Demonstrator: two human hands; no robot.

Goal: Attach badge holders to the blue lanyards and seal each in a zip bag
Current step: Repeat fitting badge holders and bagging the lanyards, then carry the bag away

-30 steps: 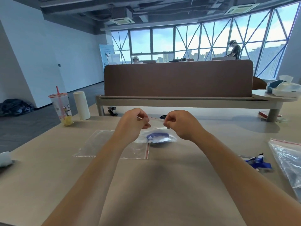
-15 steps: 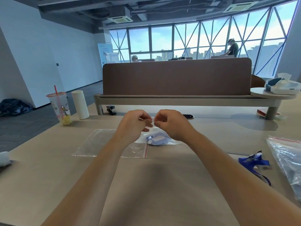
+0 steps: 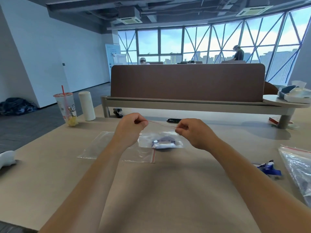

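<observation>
Both forearms reach forward over the table. The left hand and right hand are raised a little above the surface, each with fingers curled and thumb and forefinger pinching one end of the red seal strip of a clear zip bag. The strip runs taut between them, sloping slightly down toward the right hand. Inside the bag sits a bunched blue lanyard with a white badge holder. The bag hangs below the strip; its lower part overlaps the red-striped end of an empty zip bag lying flat on the table.

Surface: light tan. Near the right edge lie a loose blue lanyard and a heap of clear bags. A white object sits at the left edge, only partly in view. Farther back stand a plastic cup with a red straw and a white cylinder, then a black stapler and a small black item.

Beyond: a brown divider panel, a tissue box on a rounded shelf, white walls, and tall windows with diagonal framing. People sit past the divider.
</observation>
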